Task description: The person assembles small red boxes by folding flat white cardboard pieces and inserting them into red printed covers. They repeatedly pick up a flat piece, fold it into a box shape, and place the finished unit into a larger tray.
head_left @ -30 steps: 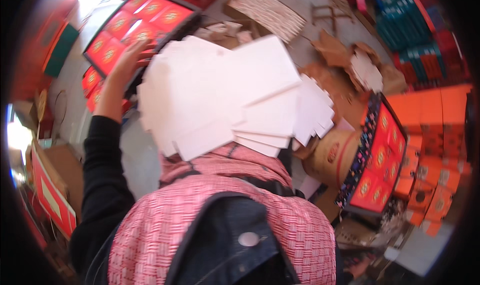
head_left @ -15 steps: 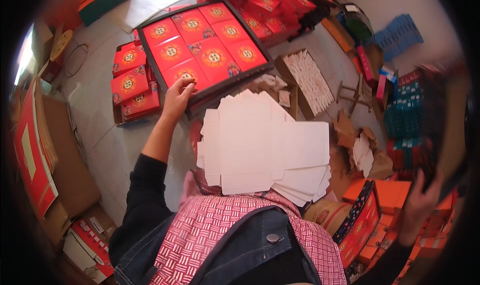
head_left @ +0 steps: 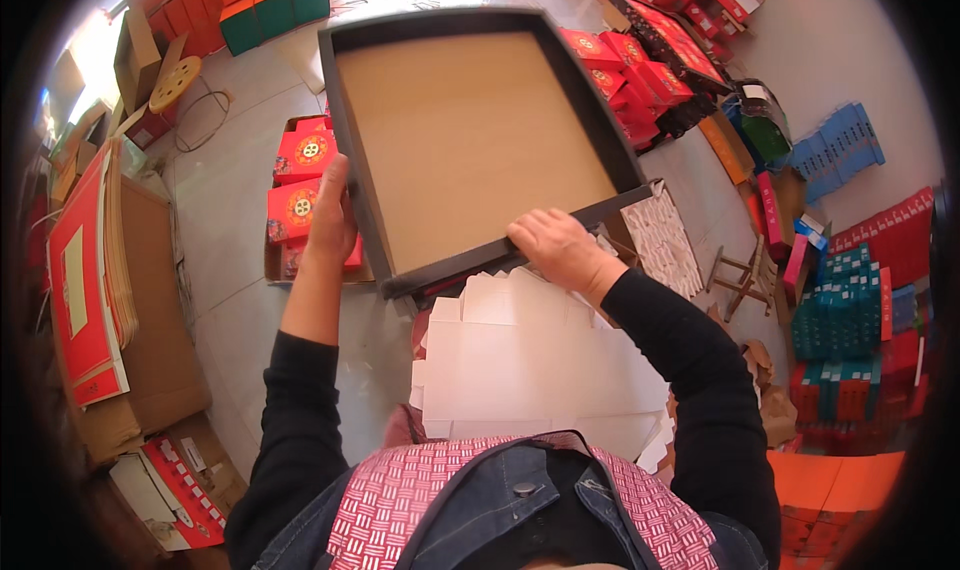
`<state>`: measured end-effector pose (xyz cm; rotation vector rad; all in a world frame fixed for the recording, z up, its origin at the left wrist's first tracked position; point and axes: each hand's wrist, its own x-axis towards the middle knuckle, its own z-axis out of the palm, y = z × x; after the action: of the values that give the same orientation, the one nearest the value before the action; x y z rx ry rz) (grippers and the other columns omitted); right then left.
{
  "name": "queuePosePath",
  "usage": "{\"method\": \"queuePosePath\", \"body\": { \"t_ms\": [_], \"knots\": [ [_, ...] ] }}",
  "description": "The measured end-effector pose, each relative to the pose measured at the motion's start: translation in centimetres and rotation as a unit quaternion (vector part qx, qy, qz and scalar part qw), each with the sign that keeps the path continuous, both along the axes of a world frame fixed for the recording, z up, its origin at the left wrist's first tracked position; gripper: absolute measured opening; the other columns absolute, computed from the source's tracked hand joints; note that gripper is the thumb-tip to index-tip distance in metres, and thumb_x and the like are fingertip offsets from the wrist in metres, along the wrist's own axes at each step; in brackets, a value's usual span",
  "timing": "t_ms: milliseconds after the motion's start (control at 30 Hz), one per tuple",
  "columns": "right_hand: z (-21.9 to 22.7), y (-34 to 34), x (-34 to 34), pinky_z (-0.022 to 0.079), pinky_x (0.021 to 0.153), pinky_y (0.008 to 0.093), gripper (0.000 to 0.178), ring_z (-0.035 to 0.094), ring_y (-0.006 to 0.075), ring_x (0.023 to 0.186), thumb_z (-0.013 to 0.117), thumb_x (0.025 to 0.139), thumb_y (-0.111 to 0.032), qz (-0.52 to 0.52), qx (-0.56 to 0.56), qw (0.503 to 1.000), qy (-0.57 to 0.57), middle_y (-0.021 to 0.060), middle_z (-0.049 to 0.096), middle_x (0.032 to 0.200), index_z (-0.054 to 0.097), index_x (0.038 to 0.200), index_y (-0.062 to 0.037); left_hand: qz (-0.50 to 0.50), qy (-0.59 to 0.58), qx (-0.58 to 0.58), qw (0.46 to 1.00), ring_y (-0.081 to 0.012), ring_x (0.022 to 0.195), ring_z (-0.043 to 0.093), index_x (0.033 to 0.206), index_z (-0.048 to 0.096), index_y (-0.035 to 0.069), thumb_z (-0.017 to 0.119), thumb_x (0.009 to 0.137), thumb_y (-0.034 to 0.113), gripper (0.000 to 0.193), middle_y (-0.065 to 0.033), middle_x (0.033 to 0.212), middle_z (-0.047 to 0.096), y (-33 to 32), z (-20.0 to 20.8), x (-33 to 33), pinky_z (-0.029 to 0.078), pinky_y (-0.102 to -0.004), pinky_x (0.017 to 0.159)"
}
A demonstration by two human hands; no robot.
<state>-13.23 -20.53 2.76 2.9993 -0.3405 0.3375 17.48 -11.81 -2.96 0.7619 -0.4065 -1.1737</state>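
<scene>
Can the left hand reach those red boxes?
Probably yes: nothing seems to block the left hand from the red boxes at its left, but it may have to leave the black tray.

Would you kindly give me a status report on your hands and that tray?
Left grip at left side of black-walled tray; right grip on near rim. Tan bottom showing. White carton blanks close to near rim.

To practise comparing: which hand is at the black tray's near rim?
The right hand, on the black tray's near rim; the left hand is beside its left wall.
</scene>
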Motion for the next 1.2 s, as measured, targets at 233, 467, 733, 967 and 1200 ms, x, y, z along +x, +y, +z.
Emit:
{"method": "queuePosePath", "body": {
  "t_ms": [233, 467, 733, 967, 1200],
  "knots": [
    [-2.5, -1.0, 0.0, 0.045, 0.078, 0.0333, 0.031, 0.059, 0.0214, 0.094, 0.071, 0.072, -0.016, -0.032, 0.048, 0.994, 0.096, 0.0044, 0.06, 0.093, 0.058, 0.1, -0.0106, 0.074, -0.113, 0.045, 0.99, -0.0219, 0.111, 0.055, 0.145, 0.022, -0.002, 0.059, 0.083, 0.006, 0.072, -0.0159, 0.127, 0.051, 0.4, -4.9, -2.2, 0.046, -0.0337, 0.094],
    [11.4, 4.6, -1.7, 0.052, 0.069, 0.0333, 0.012, 0.065, 0.0246, 0.078, 0.067, 0.08, -0.004, -0.058, 0.3, 0.927, -0.217, 0.0102, 0.066, 0.087, 0.069, 0.091, -0.0033, 0.097, -0.287, 0.125, 0.945, -0.021, 0.11, 0.054, 0.141, 0.036, -0.005, 0.066, 0.079, 0.017, 0.072, -0.0147, 0.124, 0.054, -0.5, -7.5, -2.8, 0.045, -0.0316, 0.094],
    [18.3, 16.1, -4.7, 0.055, 0.075, 0.0396, 0.032, 0.063, 0.027, 0.075, 0.07, 0.082, 0.0, 0.303, 0.741, 0.566, -0.197, 0.0197, 0.065, 0.09, 0.064, 0.114, -0.0031, 0.042, -0.273, 0.129, 0.952, -0.0139, 0.11, 0.055, 0.127, 0.054, 0.001, 0.055, 0.096, 0.028, 0.041, -0.007, 0.122, 0.058, 6.1, -1.3, -5.1, 0.045, -0.0266, 0.09],
    [9.5, 19.1, -7.7, 0.045, 0.093, 0.0414, 0.055, 0.053, 0.0307, 0.112, 0.083, 0.063, -0.025, -0.083, 0.285, 0.95, -0.092, 0.0143, 0.056, 0.118, 0.06, 0.106, 0.0011, -0.083, -0.12, 0.11, 0.983, -0.0128, 0.113, 0.053, 0.132, 0.05, 0.002, 0.045, 0.101, 0.029, 0.042, -0.0061, 0.126, 0.057, 15.6, -0.1, -10.9, 0.043, -0.0271, 0.094],
    [-0.8, 22.5, -5.1, 0.016, 0.109, 0.0633, 0.1, 0.017, 0.037, 0.143, 0.076, 0.064, -0.049, -0.101, 0.171, 0.976, 0.085, 0.0215, 0.024, 0.152, 0.039, 0.137, 0.0084, -0.041, -0.042, 0.12, 0.991, -0.0146, 0.12, 0.048, 0.14, 0.04, -0.002, 0.036, 0.103, 0.037, 0.053, -0.0096, 0.134, 0.051, 19.3, 0.1, -14.0, 0.037, -0.0274, 0.103]
  ]
}}
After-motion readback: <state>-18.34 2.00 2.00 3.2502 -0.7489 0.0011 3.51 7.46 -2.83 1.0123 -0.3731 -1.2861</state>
